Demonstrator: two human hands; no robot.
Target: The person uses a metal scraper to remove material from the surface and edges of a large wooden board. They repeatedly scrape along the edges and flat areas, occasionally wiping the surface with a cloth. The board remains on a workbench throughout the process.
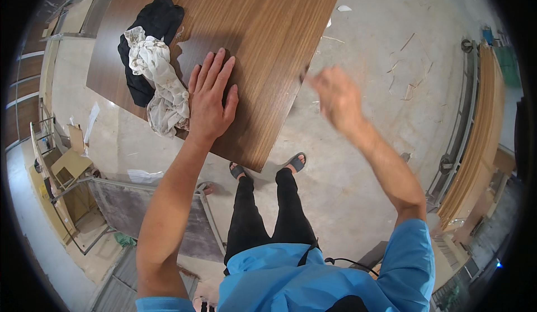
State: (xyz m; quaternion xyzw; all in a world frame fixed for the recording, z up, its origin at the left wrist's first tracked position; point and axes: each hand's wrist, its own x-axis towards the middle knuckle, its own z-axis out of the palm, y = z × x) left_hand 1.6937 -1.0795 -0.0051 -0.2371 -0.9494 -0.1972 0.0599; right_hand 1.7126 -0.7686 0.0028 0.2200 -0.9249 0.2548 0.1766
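Observation:
A large brown wood-grain board point(268, 27) stretches away in front of me. My left hand point(211, 94) lies flat on it near the close corner, fingers stretched out and holding nothing. Right beside that hand is a bunched white, stained cloth point(154, 66), partly over a black cloth point(159, 18). My right hand point(337, 97) is at the board's right edge, its fingers closed and smeared by motion. A small dark thing point(303, 76) shows at its fingertips against the edge; its kind cannot be made out.
A dark-topped cart point(151, 211) stands low at the left, with cardboard pieces point(72, 164) beyond it. Stacked wooden panels point(475, 133) rest on a metal rack at the right. Scraps and strips point(411, 88) litter the concrete floor. My feet are near the board's close corner.

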